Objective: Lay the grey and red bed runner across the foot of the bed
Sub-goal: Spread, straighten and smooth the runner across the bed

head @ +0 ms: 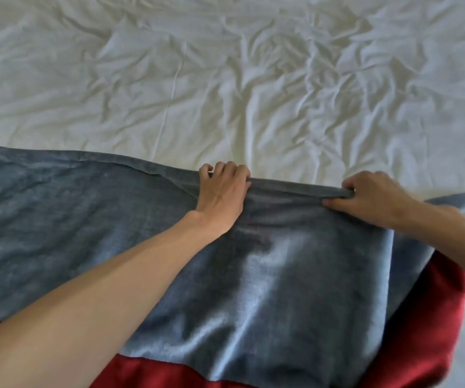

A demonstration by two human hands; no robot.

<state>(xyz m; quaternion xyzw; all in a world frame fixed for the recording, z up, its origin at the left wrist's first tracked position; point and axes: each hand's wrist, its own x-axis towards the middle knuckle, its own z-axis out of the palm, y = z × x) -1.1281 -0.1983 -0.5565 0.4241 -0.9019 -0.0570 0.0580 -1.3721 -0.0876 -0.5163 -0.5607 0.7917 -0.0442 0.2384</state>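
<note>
Runner (85, 225) lay grey side up across the near edge of the bed (225, 79), with its red backing (421, 317) exposed along the near edge and at the right, where the cloth was bunched. Left grip (223, 191) and right grip (374, 194) each clenched the runner's far hem, close together, with a taut ridge between them. This was judged a hold for drawing that hem straight.

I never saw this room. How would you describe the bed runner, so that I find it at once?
Start from the wrinkled white sheet that fills the upper view. Across its near part lies the bed runner, its far edge gripped by the left hand and the right hand. It is the only coloured cloth: grey on top, red beneath.
</note>
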